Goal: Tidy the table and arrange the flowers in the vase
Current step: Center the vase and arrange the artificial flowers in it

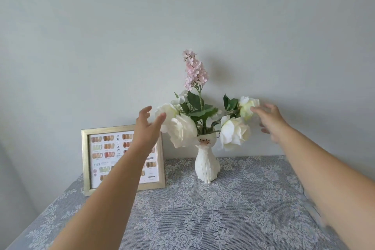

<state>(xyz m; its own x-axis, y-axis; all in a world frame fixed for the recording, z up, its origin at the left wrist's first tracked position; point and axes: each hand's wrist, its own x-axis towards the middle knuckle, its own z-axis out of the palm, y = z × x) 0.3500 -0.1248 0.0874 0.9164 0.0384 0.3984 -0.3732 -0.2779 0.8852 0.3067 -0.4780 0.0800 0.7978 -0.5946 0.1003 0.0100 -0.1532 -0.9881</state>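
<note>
So I'd call this the final fluffing step — flowers (203,111) already sit in the cat vase (207,165) on the table (233,209). Left hand (147,126) spread beside a white bloom, right hand (268,119) fingers loose, brushing the far rose (246,106) — next wants gentle nudging.

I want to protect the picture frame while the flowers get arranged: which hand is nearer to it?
Left. The left hand is raised just above the picture frame's top right corner, its forearm crossing the frame. The right hand is far off beyond the vase.
</note>
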